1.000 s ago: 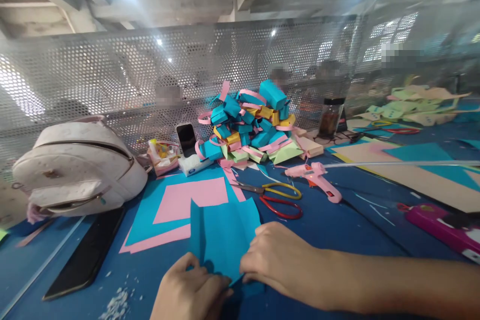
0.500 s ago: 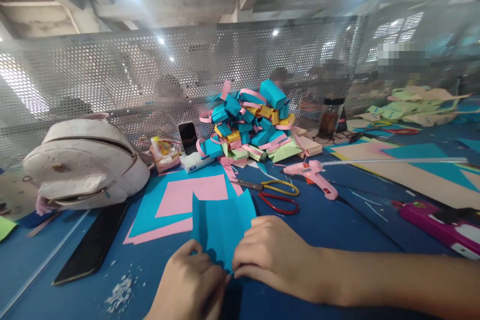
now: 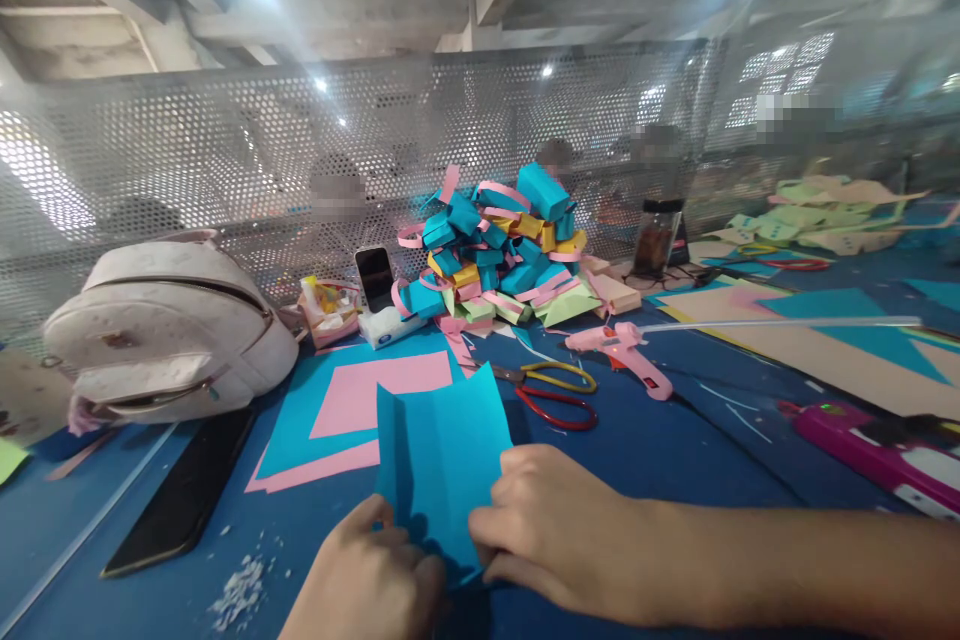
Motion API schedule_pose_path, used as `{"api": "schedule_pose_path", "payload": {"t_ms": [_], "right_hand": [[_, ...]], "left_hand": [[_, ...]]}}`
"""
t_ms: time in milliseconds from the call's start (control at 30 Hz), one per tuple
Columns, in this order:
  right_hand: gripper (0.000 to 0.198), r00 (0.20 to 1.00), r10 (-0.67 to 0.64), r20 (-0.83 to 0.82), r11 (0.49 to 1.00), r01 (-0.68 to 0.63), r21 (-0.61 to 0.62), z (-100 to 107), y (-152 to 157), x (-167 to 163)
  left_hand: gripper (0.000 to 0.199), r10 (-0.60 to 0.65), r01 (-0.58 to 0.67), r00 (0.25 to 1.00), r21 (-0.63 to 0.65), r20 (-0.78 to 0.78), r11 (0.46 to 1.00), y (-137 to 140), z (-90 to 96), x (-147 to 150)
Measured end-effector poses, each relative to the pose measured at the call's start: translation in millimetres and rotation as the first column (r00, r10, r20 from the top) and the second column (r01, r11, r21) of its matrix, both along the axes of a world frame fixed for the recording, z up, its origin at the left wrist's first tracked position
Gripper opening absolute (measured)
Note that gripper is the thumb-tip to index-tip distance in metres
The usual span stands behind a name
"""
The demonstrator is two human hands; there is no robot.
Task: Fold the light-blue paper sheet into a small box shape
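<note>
A creased sheet of blue paper (image 3: 450, 465) stands partly raised between my hands, its far edge bent up. My left hand (image 3: 375, 565) grips the near left side, fingers curled round the edge. On the near right side, my right hand (image 3: 544, 525) pinches the other edge between thumb and fingers. Just beyond the sheet lie scissors (image 3: 556, 411) with one red and one yellow handle. Flat pink paper (image 3: 352, 400) and more blue paper (image 3: 289, 440) are stacked to the left of the sheet.
A heap of folded paper pieces (image 3: 495, 255) rises at the back. A pink glue gun (image 3: 634, 360) lies right of the scissors. Left are a white backpack (image 3: 172, 320), a dark phone (image 3: 180, 495) and white scraps (image 3: 240, 595). A magenta device (image 3: 862, 450) sits at right.
The blue sheet has opened wider and tipped up, and its near edge has come closer to me. Both hands have shifted slightly down while keeping their hold.
</note>
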State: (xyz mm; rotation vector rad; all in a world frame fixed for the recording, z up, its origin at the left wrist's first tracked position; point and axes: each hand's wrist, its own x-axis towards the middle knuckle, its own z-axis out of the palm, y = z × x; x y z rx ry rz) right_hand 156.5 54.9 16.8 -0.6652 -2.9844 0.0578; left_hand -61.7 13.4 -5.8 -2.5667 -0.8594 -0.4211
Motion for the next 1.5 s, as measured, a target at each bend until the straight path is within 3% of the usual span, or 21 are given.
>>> {"api": "schedule_pose_path", "payload": {"t_ms": [233, 467, 567, 767, 1067, 1500], "right_hand": [[0.016, 0.999, 0.01, 0.038, 0.998, -0.012, 0.059, 2.7, 0.1, 4.0], [0.007, 0.997, 0.058, 0.05, 0.997, -0.06, 0.049, 2.5, -2.3, 7.4], [0.009, 0.994, 0.108, 0.022, 0.994, -0.109, 0.012, -5.0, -3.9, 4.6], [0.013, 0.991, 0.134, -0.017, 0.986, -0.132, 0.098, -23.7, -3.8, -2.4], [0.011, 0.991, 0.106, 0.082, 0.994, -0.105, -0.016, -3.4, 4.0, 3.9], [0.011, 0.993, 0.101, 0.054, 0.995, -0.1, -0.018, -1.5, 3.6, 1.0]], "left_hand": [[0.056, 0.022, -0.018, 0.998, 0.078, -0.053, 0.997, -1.0, 3.4, -1.2], [0.053, -0.016, 0.017, 0.999, 0.033, -0.043, 0.999, -4.1, -1.1, -2.5], [0.055, -0.033, 0.032, 0.999, 0.057, 0.015, 0.998, -1.9, -5.7, 0.8], [0.056, -0.042, 0.033, 0.995, 0.097, 0.085, 0.995, -0.6, -14.4, 7.1], [0.038, -0.02, 0.019, 0.999, -0.02, -0.029, 1.0, 2.9, -12.7, -4.0], [0.042, -0.009, 0.009, 1.0, 0.025, -0.009, 1.0, -0.7, -12.3, -4.1]]}}
